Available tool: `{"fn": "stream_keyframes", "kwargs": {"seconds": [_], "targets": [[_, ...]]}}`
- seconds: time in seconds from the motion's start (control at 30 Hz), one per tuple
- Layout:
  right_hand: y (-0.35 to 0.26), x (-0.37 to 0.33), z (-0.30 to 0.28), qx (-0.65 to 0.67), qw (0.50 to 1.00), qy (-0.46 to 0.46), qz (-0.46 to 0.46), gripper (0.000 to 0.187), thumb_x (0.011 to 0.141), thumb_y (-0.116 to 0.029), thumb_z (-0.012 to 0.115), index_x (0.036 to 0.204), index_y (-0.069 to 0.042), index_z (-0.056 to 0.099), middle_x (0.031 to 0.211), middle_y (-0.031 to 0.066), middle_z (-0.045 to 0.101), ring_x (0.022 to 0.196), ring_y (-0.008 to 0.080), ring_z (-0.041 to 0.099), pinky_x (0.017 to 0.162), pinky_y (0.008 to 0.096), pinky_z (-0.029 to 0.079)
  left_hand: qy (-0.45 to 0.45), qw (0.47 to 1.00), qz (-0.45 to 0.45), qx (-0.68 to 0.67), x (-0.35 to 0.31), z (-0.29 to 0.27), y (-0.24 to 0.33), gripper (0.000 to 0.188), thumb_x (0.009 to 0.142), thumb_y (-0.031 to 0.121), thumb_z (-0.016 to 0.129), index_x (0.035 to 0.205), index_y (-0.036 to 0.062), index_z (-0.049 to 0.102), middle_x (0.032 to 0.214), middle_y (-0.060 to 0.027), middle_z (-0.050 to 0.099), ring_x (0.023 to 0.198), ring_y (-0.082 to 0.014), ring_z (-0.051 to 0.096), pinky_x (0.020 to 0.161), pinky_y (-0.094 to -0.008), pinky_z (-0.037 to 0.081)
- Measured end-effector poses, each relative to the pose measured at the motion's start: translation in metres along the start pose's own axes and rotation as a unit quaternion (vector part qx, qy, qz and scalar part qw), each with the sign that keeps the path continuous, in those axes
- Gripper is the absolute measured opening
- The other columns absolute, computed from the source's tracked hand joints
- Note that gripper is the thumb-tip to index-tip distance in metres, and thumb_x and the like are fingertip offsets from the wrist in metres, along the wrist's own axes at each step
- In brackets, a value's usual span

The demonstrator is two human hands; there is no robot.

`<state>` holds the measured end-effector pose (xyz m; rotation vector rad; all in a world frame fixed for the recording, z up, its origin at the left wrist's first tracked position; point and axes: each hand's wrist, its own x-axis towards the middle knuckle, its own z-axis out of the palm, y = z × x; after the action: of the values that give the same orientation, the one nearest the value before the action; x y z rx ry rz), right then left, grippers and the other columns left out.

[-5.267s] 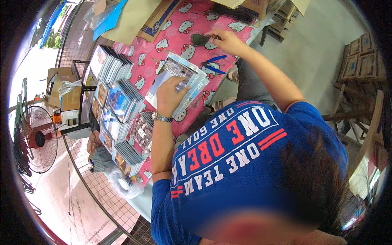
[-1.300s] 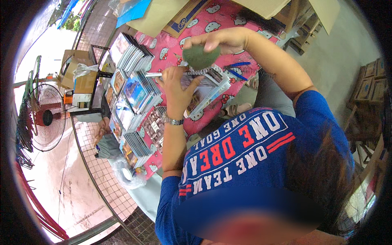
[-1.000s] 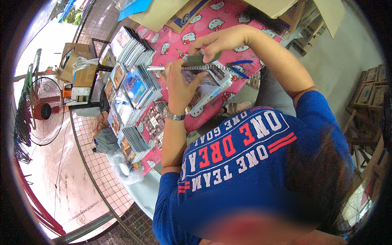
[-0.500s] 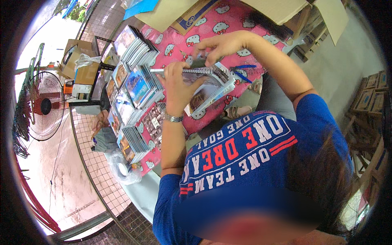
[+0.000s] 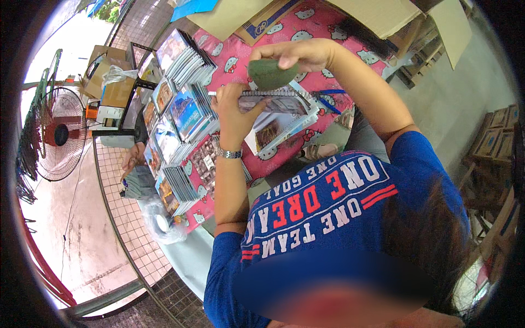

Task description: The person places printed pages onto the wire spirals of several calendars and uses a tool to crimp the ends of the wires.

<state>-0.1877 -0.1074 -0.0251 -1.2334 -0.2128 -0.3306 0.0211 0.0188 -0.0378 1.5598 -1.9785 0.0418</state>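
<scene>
My left hand (image 5: 235,112), with a metal watch at the wrist, grips the left end of a spiral-bound booklet (image 5: 276,131). Its thumb lies over the booklet near the coil, and the pages below show dark and pale photos. Just above the coil, my right hand (image 5: 309,54) pinches a dark green, rounded pad (image 5: 272,75) between thumb and fingers; its material is unclear. Part of the coil is hidden behind this pad. Two slim blue shafts (image 5: 330,101) lie right of the booklet; whether they are joined I cannot tell.
Several stacks of booklets (image 5: 187,112) fill the left side of the pink patterned tablecloth (image 5: 232,46). An open cardboard box (image 5: 265,22) borders the far edge. Clear plastic (image 5: 164,224) lies at the near left corner. Another person's hand (image 5: 131,157) shows beyond the left edge, with a fan (image 5: 60,134) farther left.
My right hand has risen slightly from the coil, and the green pad, blurred beneath it before, now shows plainly in its grip. My left hand keeps its hold on the booklet.
</scene>
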Motion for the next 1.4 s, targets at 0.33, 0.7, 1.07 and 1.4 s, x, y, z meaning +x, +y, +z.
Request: {"fn": "stream_keyframes", "kwargs": {"seconds": [0.33,0.7,1.07,1.4], "targets": [[0.000,0.009,-0.010,-0.244,0.965,0.014,0.097,0.049,0.082,-0.032,0.063,0.122,-0.006,0.054,0.107,0.0016,0.058,0.100,0.0102,0.054,0.088,0.0277,0.043,0.028,1.000,0.003,0.007,0.000,0.004,0.002,0.048,0.058,0.027,0.087,0.093,0.0109,0.059,0.091,-0.0041,0.058,0.094,-0.0254,0.053,0.082,-0.0383,0.034],[0.012,0.030,-0.017,-0.176,0.978,-0.024,0.111,0.048,0.079,-0.035,0.067,0.114,-0.004,0.058,0.109,0.0040,0.060,0.101,0.0133,0.055,0.085,0.0292,0.044,0.047,0.999,-0.006,-0.020,-0.009,0.000,-0.010,0.045,0.063,0.028,0.086,0.095,0.0087,0.060,0.090,-0.0049,0.059,0.093,-0.0263,0.053,0.083,-0.0381,0.036],[0.019,0.044,-0.016,-0.026,0.996,0.012,0.087,0.039,0.079,-0.022,0.064,0.115,-0.006,0.059,0.104,0.0011,0.059,0.100,0.0110,0.053,0.087,0.0261,0.042,-0.006,1.000,-0.003,-0.021,-0.013,-0.028,-0.034,0.034,0.070,0.004,0.076,0.100,0.0043,0.060,0.096,-0.0113,0.059,0.096,-0.0313,0.055,0.086,-0.0366,0.043],[0.017,0.067,-0.034,-0.304,0.927,-0.019,0.220,0.054,0.076,-0.035,0.068,0.119,-0.005,0.055,0.107,0.0016,0.059,0.097,0.0107,0.056,0.083,0.0287,0.046,-0.060,0.966,-0.143,-0.207,-0.012,-0.020,-0.049,0.030,0.077,0.004,0.076,0.101,0.0026,0.058,0.089,-0.0035,0.053,0.069,-0.0106,0.051,0.060,-0.0242,0.043]]}}
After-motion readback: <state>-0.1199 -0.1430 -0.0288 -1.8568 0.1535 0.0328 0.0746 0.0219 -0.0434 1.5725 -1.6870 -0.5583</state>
